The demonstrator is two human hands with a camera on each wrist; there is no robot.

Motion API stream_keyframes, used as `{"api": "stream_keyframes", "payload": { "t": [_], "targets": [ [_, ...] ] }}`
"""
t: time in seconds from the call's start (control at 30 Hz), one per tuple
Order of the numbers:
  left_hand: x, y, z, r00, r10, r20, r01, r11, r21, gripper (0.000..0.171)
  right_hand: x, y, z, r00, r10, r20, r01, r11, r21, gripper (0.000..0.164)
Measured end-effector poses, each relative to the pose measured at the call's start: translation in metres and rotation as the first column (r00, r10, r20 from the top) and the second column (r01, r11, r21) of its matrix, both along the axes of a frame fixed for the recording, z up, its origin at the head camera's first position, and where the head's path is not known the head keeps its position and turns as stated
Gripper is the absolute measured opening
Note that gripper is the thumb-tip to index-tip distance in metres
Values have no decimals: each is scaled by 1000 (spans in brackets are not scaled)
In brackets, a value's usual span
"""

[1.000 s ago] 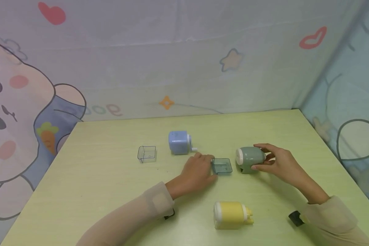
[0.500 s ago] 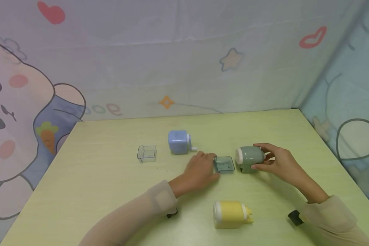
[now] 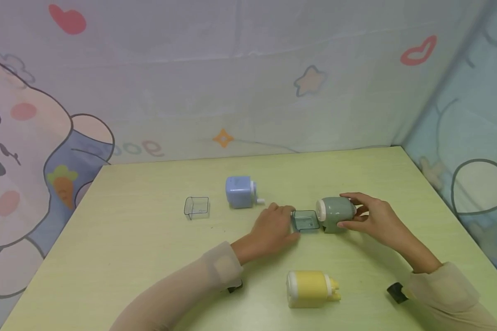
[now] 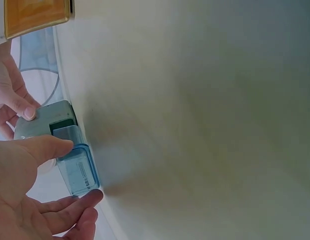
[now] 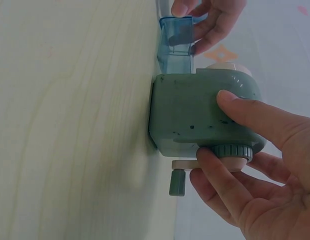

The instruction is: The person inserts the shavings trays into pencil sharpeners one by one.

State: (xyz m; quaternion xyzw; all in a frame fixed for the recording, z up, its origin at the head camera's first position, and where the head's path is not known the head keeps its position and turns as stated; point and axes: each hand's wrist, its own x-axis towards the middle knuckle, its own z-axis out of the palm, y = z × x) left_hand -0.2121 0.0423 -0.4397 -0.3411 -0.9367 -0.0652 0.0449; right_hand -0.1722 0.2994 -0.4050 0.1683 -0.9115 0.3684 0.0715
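A wood-grain table (image 3: 128, 276) bears a green crank pencil sharpener (image 3: 335, 212); just left of it, a teal drawer (image 3: 305, 221); farther left, a blue pencil sharpener (image 3: 238, 192) and a clear drawer (image 3: 188, 208); in front, a yellow pencil sharpener (image 3: 309, 288).

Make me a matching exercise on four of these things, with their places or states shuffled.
1. Blue sharpener
2. Yellow sharpener
3. Green sharpener
4. Teal bin

A. held in the right grip
B. lowest in the head view
C. held in the left grip
D. just right of the colourless bin

Pairs: 1-D, 2-B, 3-A, 4-C.
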Motion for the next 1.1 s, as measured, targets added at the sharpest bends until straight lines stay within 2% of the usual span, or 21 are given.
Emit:
{"api": "stream_keyframes", "payload": {
  "t": [1.1],
  "targets": [
    [-4,13,2,1000,-26,-15,26,999,-19,61,-1,0,-2,1000,-2,-6,2,1000,-5,63]
  ]
}}
